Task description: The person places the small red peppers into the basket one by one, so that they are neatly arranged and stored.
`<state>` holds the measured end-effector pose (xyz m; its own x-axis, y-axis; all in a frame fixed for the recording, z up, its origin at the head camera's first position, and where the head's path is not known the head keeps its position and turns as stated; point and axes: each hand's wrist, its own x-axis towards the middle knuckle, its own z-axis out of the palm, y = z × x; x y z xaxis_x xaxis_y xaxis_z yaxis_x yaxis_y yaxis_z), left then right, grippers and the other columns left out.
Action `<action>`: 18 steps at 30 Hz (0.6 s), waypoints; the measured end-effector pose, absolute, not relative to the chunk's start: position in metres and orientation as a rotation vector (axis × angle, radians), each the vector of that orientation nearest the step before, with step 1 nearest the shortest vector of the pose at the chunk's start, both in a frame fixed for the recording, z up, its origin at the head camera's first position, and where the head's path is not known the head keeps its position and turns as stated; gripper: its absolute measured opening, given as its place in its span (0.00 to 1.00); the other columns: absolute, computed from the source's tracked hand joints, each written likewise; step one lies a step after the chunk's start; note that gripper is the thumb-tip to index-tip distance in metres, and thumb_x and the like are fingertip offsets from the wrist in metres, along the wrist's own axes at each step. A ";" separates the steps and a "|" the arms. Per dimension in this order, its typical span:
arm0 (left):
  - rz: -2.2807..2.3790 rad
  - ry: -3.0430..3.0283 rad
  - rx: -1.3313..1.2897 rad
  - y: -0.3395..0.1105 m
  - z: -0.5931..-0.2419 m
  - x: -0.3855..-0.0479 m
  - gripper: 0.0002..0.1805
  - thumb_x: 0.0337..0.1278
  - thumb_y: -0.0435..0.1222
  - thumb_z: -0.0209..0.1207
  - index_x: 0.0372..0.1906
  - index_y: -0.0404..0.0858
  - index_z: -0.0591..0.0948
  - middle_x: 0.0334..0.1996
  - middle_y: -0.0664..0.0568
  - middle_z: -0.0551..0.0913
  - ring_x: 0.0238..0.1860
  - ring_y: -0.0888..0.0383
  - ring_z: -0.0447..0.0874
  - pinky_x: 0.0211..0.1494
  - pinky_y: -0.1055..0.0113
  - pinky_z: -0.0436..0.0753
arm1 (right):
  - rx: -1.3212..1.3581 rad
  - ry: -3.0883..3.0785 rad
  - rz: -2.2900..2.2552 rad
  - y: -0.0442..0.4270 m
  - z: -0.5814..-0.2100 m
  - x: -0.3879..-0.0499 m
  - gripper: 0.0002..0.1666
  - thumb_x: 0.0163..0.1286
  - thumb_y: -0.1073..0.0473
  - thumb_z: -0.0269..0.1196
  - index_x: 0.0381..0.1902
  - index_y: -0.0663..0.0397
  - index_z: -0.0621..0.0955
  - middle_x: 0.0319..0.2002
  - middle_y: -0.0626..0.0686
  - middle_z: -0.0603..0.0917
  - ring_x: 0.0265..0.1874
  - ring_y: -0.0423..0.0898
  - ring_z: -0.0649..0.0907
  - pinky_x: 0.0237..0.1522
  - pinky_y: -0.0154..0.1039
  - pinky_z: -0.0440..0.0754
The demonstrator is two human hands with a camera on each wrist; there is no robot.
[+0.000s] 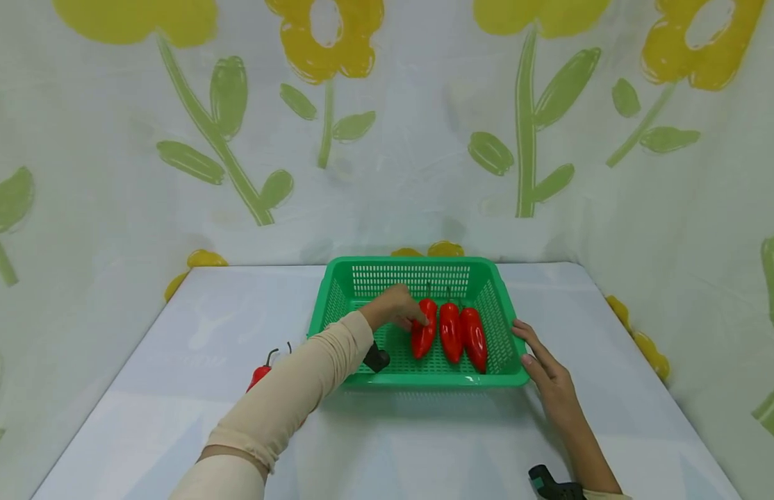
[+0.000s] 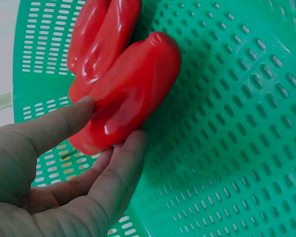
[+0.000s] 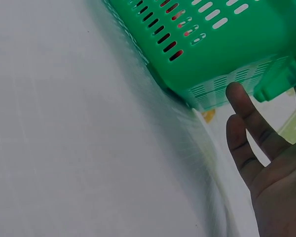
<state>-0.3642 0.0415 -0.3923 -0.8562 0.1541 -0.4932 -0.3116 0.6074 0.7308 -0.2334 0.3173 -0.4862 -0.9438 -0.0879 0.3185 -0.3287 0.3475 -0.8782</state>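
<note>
Inside a green perforated plastic basket [image 1: 418, 380], my left hand [image 1: 396, 307] pinches a glossy red pepper [image 2: 138, 84] between thumb and fingers. That pepper is the leftmost of three lying side by side, beside the middle red pepper [image 1: 451, 332] and the right-hand red pepper [image 1: 474, 339]. My right hand [image 1: 554, 389] rests against the basket's right rim. In the right wrist view, two of its fingers [image 3: 256, 123] stretch out fairly straight beside the basket's outer wall [image 3: 212, 54]. The basket's left part is hidden behind my left arm.
Left of the basket, a red pepper [image 1: 259, 375] lies on the white table [image 1: 174, 389], partly behind my left sleeve [image 1: 306, 375]. Another stem [image 1: 290, 346] shows beside it. A flower-patterned curtain [image 1: 412, 173] encloses the table's back and sides.
</note>
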 end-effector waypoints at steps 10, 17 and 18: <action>1.200 2.262 -0.177 0.045 -0.399 -0.367 0.49 0.56 0.28 0.70 0.77 0.29 0.52 0.54 0.33 0.77 0.47 0.43 0.86 0.52 0.58 0.85 | 0.393 -2.368 1.660 0.317 -0.487 -0.234 0.26 0.82 0.61 0.48 0.75 0.46 0.68 0.76 0.44 0.62 0.76 0.39 0.56 0.66 0.23 0.61; 1.212 2.246 -0.214 0.049 -0.409 -0.374 0.51 0.52 0.28 0.72 0.76 0.28 0.53 0.54 0.34 0.76 0.38 0.46 0.88 0.41 0.63 0.87 | 0.418 -2.348 1.651 0.315 -0.485 -0.233 0.27 0.81 0.63 0.48 0.74 0.49 0.68 0.76 0.48 0.63 0.75 0.37 0.57 0.65 0.22 0.62; 1.216 2.246 -0.215 0.049 -0.409 -0.375 0.51 0.52 0.27 0.72 0.76 0.28 0.53 0.55 0.33 0.75 0.38 0.46 0.88 0.42 0.63 0.87 | 0.420 -2.349 1.651 0.315 -0.485 -0.233 0.27 0.81 0.63 0.48 0.75 0.50 0.68 0.76 0.48 0.62 0.75 0.37 0.57 0.65 0.22 0.62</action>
<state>-0.3745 0.0492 -0.4091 -0.8240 0.1248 -0.5526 -0.3944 0.5737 0.7178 -0.2332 0.3150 -0.4850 -0.9301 -0.0959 0.3545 -0.3661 0.3208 -0.8735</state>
